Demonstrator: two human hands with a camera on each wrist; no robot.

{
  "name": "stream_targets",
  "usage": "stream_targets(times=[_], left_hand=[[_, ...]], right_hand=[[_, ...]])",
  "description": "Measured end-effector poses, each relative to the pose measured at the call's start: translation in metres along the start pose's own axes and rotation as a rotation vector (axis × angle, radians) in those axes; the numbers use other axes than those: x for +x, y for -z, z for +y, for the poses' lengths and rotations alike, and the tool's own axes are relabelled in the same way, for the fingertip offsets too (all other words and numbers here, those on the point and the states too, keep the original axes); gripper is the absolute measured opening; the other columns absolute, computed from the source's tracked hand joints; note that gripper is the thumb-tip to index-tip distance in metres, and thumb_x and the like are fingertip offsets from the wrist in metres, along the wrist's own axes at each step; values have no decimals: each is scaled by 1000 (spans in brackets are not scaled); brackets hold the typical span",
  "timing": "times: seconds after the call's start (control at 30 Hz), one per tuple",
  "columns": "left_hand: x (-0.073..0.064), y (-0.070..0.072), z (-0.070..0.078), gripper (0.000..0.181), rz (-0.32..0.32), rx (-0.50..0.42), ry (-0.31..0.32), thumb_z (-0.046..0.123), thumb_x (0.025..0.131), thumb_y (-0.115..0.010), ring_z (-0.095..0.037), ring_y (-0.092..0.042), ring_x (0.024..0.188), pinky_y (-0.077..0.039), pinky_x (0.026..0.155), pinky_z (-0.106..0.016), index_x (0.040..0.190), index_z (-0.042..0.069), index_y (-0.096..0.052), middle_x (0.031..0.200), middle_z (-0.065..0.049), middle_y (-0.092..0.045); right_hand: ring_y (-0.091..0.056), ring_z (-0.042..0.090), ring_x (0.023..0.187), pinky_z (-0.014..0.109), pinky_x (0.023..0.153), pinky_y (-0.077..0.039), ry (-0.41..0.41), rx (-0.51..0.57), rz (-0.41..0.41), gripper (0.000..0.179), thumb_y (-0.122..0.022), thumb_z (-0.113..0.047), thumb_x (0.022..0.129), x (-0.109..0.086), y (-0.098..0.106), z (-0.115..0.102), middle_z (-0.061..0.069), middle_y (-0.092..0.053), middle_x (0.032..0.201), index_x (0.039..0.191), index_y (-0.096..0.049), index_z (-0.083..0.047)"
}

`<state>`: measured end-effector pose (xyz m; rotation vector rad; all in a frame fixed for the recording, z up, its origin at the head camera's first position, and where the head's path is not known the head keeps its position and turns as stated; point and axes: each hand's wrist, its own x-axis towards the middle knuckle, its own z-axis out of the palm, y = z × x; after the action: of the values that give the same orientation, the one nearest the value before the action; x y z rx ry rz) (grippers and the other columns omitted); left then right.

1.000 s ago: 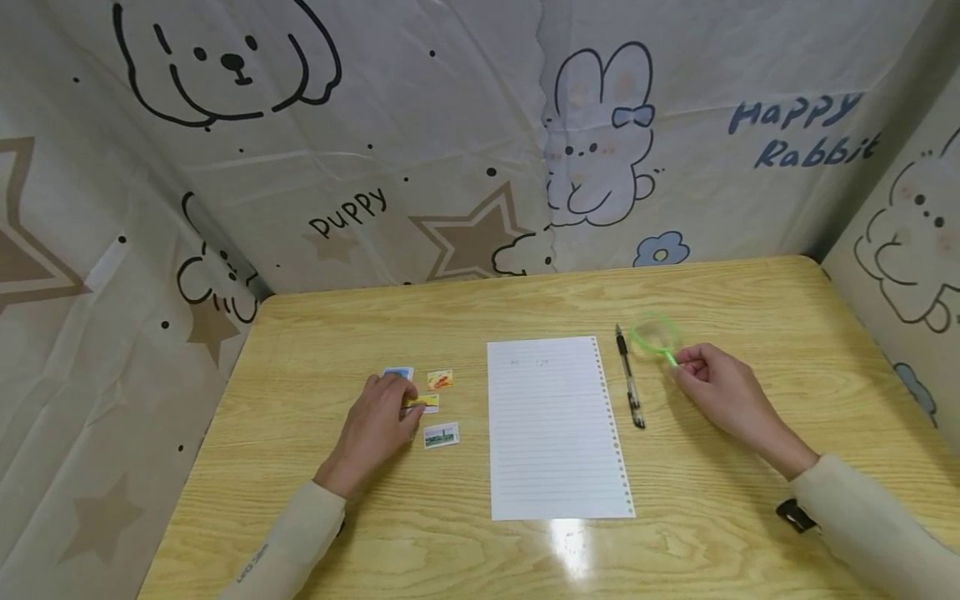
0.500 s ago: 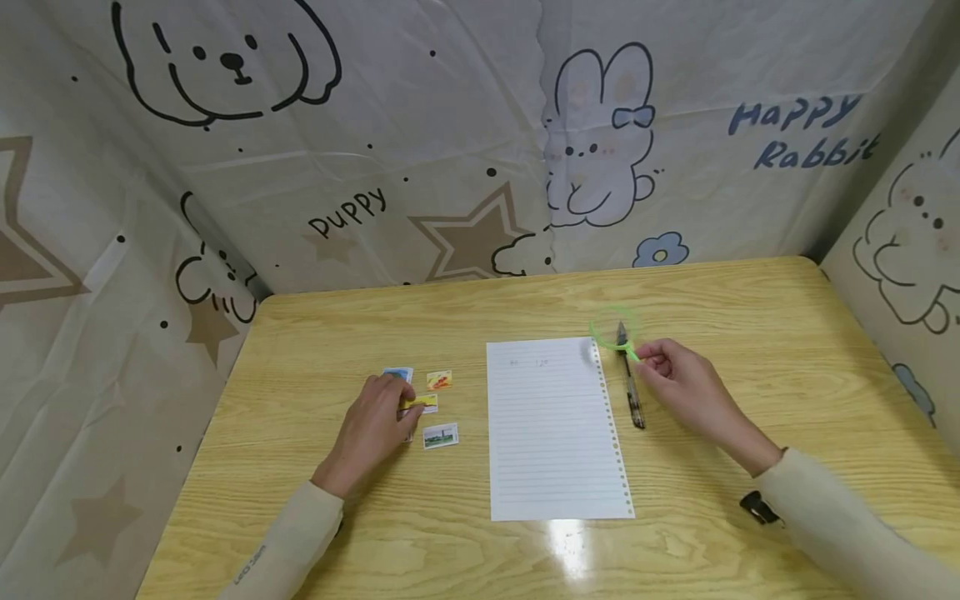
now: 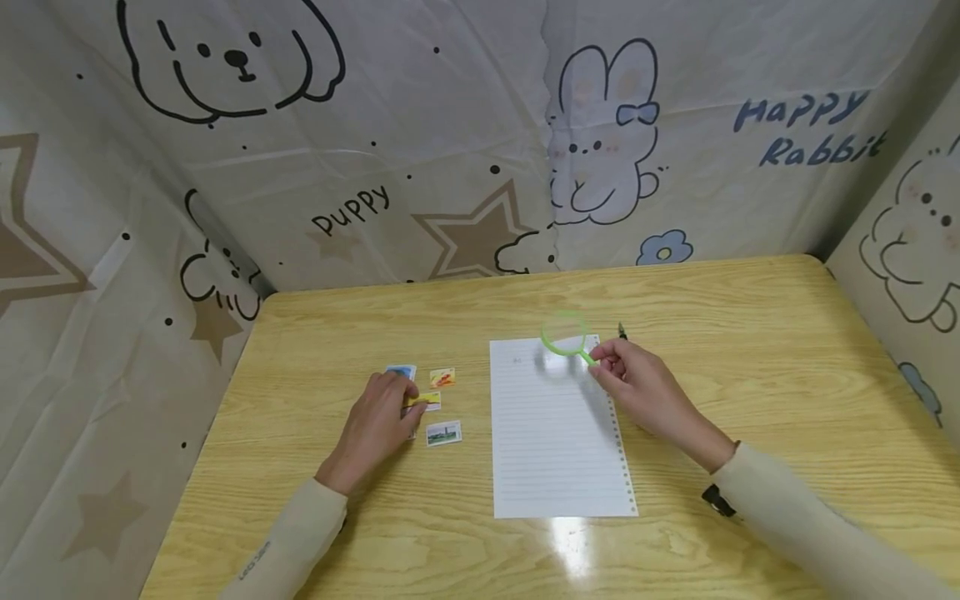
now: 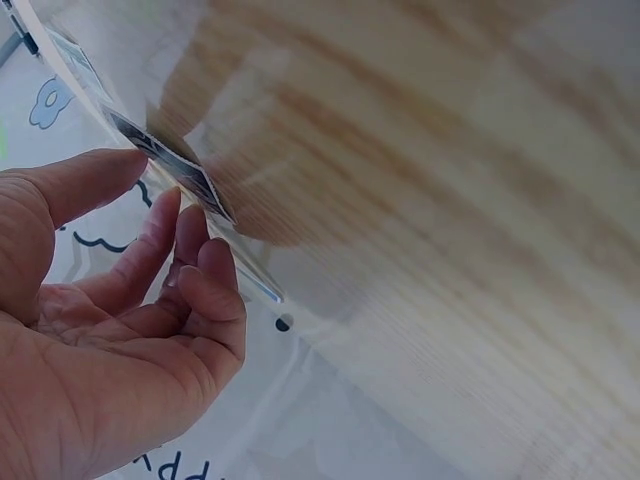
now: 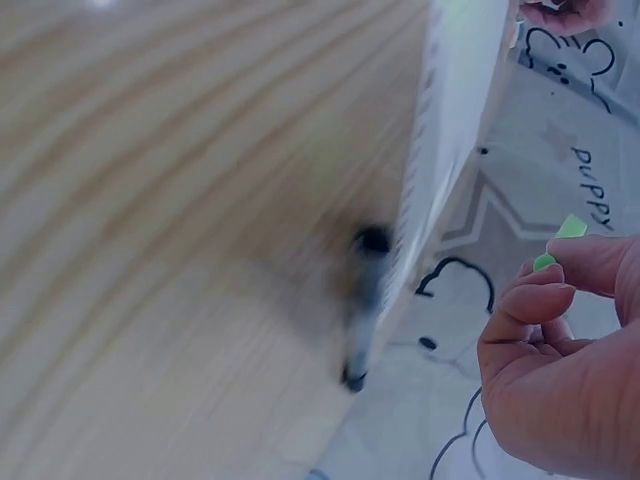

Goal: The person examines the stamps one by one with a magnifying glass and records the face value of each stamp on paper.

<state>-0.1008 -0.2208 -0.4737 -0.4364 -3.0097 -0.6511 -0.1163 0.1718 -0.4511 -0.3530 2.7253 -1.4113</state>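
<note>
At the left, your left hand (image 3: 378, 429) has thumb and fingers nearly together, apparently pinching the edge of a dark-faced card (image 4: 180, 170) at the worktop (image 3: 300, 350). A loose pinch can drop it; a sideways sweep can scatter the red-and-yellow card (image 3: 442, 378) at 2 o'clock and the landscape card (image 3: 444, 433) at 3 o'clock. Next right, the ruled sheet (image 3: 555, 450) can shift if you lower the magnifier (image 3: 563, 335) too far. Your right hand (image 3: 641, 387) pinches its handle, lens toward 10 o'clock; uneven pressure can twist it. Beneath that hand, the pen (image 5: 367, 310) can roll if knocked.
</note>
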Motion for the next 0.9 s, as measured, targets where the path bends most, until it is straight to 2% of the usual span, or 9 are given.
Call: stream_targets(times=[0.37, 0.9], left_hand=[[-1, 0, 0, 17, 8, -5, -3, 10, 98, -84, -31, -56, 96, -52, 75, -42, 102, 0, -70, 100, -11, -64], [1, 1, 3, 17, -3, 13, 12, 10, 97, -85, -32, -56, 96, -53, 77, -44, 102, -1, -72, 99, -11, -64]], right_hand=[[-54, 18, 79, 29, 67, -45, 84, 3, -40, 12, -72, -4, 105, 14, -30, -26, 2, -62, 89, 116, -70, 2], [-51, 14, 73, 30, 65, -44, 148, -10, -116, 10, -72, -8, 106, 24, -67, -46, -2, -58, 84, 115, -70, -3]])
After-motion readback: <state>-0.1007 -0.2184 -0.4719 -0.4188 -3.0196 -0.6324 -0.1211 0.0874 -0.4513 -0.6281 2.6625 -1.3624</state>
